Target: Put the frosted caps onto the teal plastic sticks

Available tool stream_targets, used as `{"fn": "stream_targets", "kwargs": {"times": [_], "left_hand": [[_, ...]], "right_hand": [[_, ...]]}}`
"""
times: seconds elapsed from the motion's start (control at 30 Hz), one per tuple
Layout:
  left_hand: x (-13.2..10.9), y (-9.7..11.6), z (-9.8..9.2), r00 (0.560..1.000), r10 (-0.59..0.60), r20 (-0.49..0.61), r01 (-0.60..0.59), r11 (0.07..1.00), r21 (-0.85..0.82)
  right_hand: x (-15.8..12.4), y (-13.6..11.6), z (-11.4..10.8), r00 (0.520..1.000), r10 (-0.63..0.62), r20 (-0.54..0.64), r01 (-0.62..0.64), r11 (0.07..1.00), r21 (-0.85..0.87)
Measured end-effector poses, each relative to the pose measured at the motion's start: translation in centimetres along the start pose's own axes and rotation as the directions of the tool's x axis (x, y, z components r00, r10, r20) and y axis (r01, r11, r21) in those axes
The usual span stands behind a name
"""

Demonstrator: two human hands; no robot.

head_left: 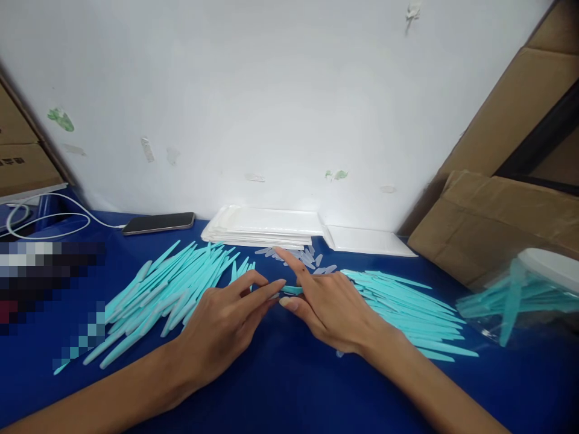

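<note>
Beyond the fingers [293, 263], a white wall [289, 108] bears tape scraps [147, 149]. Ahead and left of them lies a dark-screened phone [159, 223] with a white cable [118, 226]; to their right stands a cardboard box [493, 226].

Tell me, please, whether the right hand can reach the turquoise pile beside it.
Probably yes: nothing visible stands between the right hand and the turquoise pile, though that hand is at a turquoise piece.

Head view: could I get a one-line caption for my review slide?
Left hand and right hand meet at a slim turquoise stick, between two piles of similar sticks on a blue tabletop.
</note>
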State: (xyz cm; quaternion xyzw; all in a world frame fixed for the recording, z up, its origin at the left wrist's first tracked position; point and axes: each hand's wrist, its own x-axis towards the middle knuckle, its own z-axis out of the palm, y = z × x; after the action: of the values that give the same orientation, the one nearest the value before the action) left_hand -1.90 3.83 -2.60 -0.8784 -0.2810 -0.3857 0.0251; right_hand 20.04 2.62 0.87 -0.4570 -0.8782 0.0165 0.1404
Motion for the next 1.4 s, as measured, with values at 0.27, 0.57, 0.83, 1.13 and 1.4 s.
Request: {"fn": "stream_targets", "kwargs": {"times": [0.27, 0.57, 0.83, 1.13, 1.4], "left_hand": [[0.1, 0.3, 0.0, 0.998, -0.053, -0.047, 0.051, 0.998, -0.029], [0.1, 0.2, 0.0, 0.998, -0.069, -0.013, 0.068, 0.997, -0.037], [-0.1, 0.2, 0.1, 0.997, -0.072, 0.024, 0.073, 0.996, -0.058], [0.1, 1.2, -0.4, 0.991, -0.127, 0.031, 0.13, 0.967, -0.219], [0.2, 1.3, -0.4, 0.991, -0.136, 0.02, 0.136, 0.956, -0.259]], "right_hand": [[0.0, 0.5, 0.0, 1.0, 0.031, -0.004, -0.031, 0.999, -0.034], [-0.1, 0.5, 0.1, 1.0, -0.004, 0.004, 0.004, 0.999, -0.039], [0.1, 0.5, 0.0, 0.999, -0.024, 0.029, 0.026, 0.997, -0.078], [0.2, 0.5, 0.0, 0.999, -0.043, 0.007, 0.043, 0.992, -0.119], [0.0, 0.4, 0.0, 0.998, -0.065, -0.019, 0.064, 0.997, -0.052]]}}
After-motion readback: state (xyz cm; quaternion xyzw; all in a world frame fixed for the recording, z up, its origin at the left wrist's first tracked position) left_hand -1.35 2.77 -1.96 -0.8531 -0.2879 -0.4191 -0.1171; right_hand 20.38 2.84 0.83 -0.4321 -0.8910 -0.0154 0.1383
